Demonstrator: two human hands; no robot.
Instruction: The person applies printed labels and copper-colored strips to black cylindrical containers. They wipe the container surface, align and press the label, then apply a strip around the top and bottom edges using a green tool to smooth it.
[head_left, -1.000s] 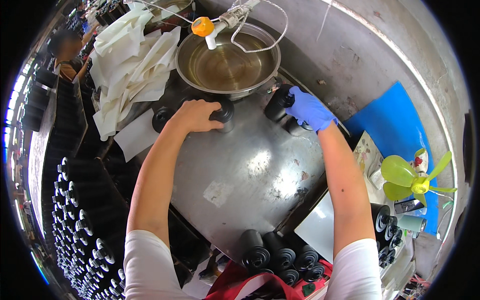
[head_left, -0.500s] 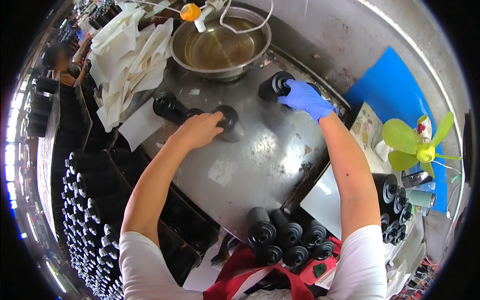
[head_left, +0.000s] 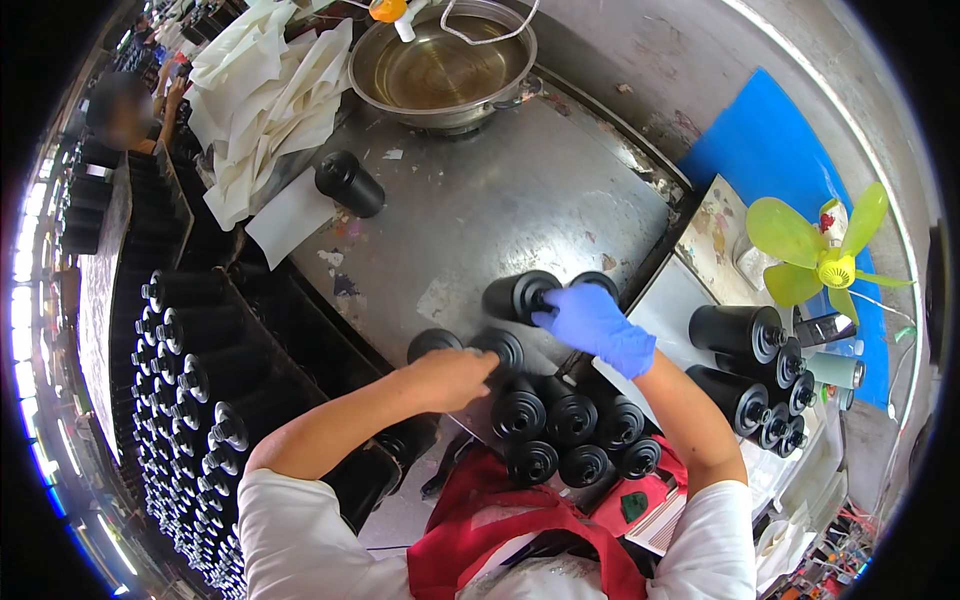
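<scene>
My bare left hand [head_left: 448, 380] is closed at the stepped end of a black cylinder [head_left: 500, 348], near the front edge of the metal tabletop [head_left: 440, 230]. Partly behind that hand is another black cylinder [head_left: 432, 343]; whether it is also gripped cannot be made out. In a blue glove, my right hand [head_left: 598, 328] grips the stem end of a black cylinder [head_left: 515, 298]. Beyond its fingers shows one more cylinder [head_left: 598, 283], its hold partly hidden. Just below both hands, several black cylinders [head_left: 572, 418] lie stacked in two rows, ends facing me.
A single black cylinder [head_left: 350, 185] sits farther back, by white sheets [head_left: 275, 120]. Behind it stands a metal basin [head_left: 445, 75] of liquid. Racked cylinders [head_left: 190, 340] fill the left. At right are a green fan [head_left: 835, 265] and more cylinders [head_left: 740, 335]. Another person [head_left: 125, 110] is far left.
Both hands have come nearer to me with black cylinders, from the middle and back of the tabletop to just above the stack. One cylinder at the back left stays behind.
</scene>
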